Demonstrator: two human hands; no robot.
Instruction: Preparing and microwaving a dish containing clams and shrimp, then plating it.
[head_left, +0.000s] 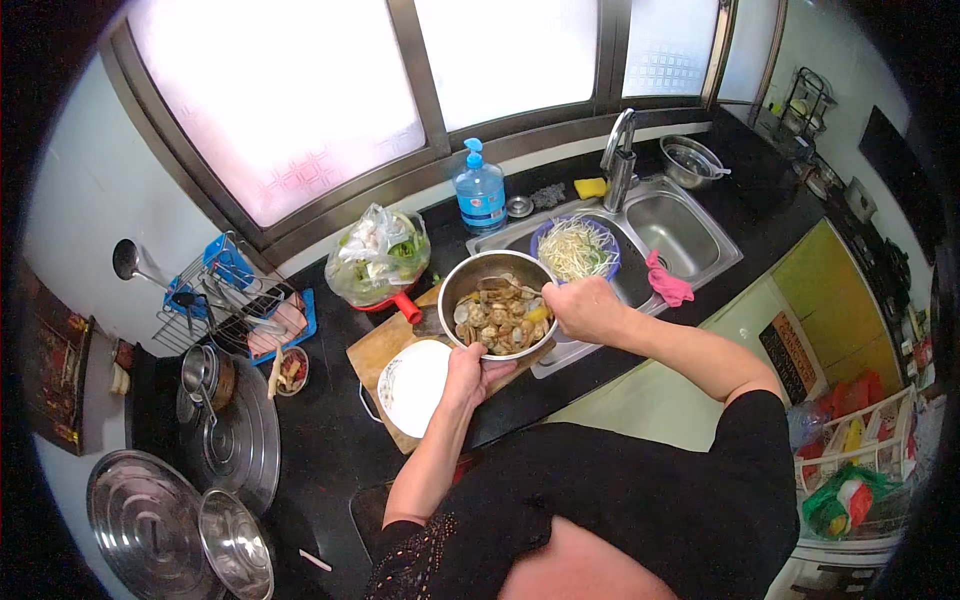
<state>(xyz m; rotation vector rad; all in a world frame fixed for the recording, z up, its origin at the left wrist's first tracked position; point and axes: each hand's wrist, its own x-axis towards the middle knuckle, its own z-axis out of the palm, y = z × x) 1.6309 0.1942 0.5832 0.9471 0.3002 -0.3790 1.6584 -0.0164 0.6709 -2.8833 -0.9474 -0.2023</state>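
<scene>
My left hand (474, 377) grips the near rim of a round stainless-steel bowl (466, 274), tilted towards me. Cooked clams in their shells (499, 319) fill much of it, among some yellow pieces. At the right rim, my right hand (589, 307) is closed around the handle of a metal spoon (525, 288), its head among the clams. Beneath and left of the bowl, a white plate (411, 390) with a leaf pattern lies on a wooden cutting board (367, 351). Part of a dark flat blade (427, 321) shows beside the bowl; the rest is hidden.
Bean sprouts (574, 249) fill a purple basket over the double sink (667, 217). Behind the board stand a bag of greens (379, 255) and a blue pump bottle (480, 195). A wire utensil rack (225, 292) and large metal lids (154, 525) occupy the left. A pink cloth (667, 280) hangs over the sink edge.
</scene>
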